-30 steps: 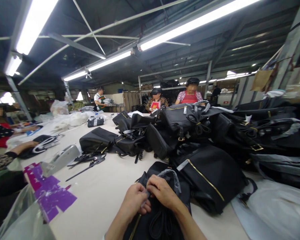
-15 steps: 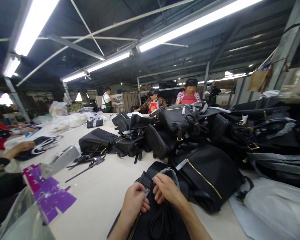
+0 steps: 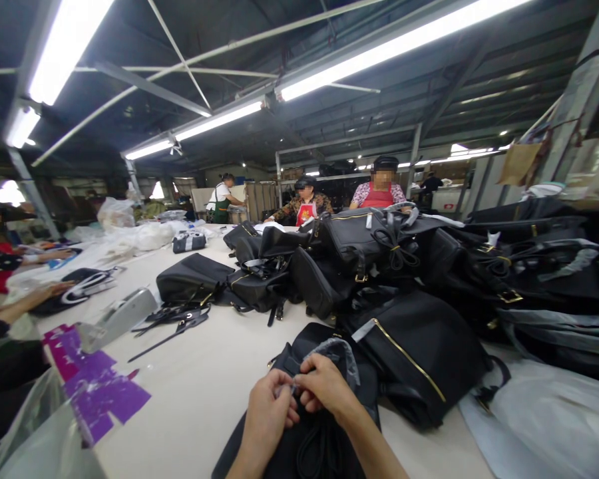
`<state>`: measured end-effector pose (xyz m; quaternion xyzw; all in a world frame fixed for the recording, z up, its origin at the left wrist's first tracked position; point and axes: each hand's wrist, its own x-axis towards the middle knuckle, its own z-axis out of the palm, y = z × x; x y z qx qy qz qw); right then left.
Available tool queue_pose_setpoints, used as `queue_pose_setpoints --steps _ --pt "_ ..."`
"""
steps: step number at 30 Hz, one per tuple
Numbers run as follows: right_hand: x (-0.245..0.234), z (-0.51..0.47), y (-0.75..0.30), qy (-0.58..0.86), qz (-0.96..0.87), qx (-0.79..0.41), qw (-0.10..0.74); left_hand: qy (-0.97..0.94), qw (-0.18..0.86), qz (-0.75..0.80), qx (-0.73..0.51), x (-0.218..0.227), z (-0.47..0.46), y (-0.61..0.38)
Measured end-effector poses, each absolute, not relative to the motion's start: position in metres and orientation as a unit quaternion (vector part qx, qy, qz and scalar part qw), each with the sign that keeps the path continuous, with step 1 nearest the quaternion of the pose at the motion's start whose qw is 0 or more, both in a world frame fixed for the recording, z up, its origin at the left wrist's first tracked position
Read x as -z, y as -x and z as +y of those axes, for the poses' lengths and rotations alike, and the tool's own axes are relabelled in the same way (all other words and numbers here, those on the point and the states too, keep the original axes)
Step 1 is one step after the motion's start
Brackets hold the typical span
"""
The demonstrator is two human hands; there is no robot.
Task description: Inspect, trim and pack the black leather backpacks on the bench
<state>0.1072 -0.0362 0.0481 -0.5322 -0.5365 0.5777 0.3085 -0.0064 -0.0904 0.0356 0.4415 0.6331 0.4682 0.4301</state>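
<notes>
A head-worn camera looks down a long pale work table (image 3: 204,379) in a factory hall lit by strip lights. At the bottom centre of the frame, the person's left hand (image 3: 268,412) and right hand (image 3: 325,389) meet fingertip to fingertip. Both are closed in a pinch on a small strip of pale wrapping (image 3: 286,390). The strip sits at the top of a black bag (image 3: 304,346), which lies on the table directly under the hands and runs off the bottom edge. A handle wrapped in grey foam (image 3: 343,351) arches just above the right hand.

Just right of the bag and touching it is a larger black bag with a gold zip (image 3: 419,352). Behind that, a heap of black bags (image 3: 379,253) fills the centre and right of the frame. A clear plastic sheet (image 3: 544,419) lies at the lower right.

At the lower left are purple paper cut-outs (image 3: 100,392), with a grey tape dispenser (image 3: 117,318) above them and loose black straps (image 3: 174,324) beside it. A co-worker's hand (image 3: 54,290) rests on the table at the left edge. Two people (image 3: 379,189) stand at the far end of the table, behind the heap.
</notes>
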Motion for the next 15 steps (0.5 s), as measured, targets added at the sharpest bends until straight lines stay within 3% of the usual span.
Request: queue_pose_setpoints --steps 15 --pt "-0.036 -0.033 -0.103 0.551 -0.544 -0.556 0.304 -0.388 0.509 0.662 -0.39 -0.047 -0.079 0.014"
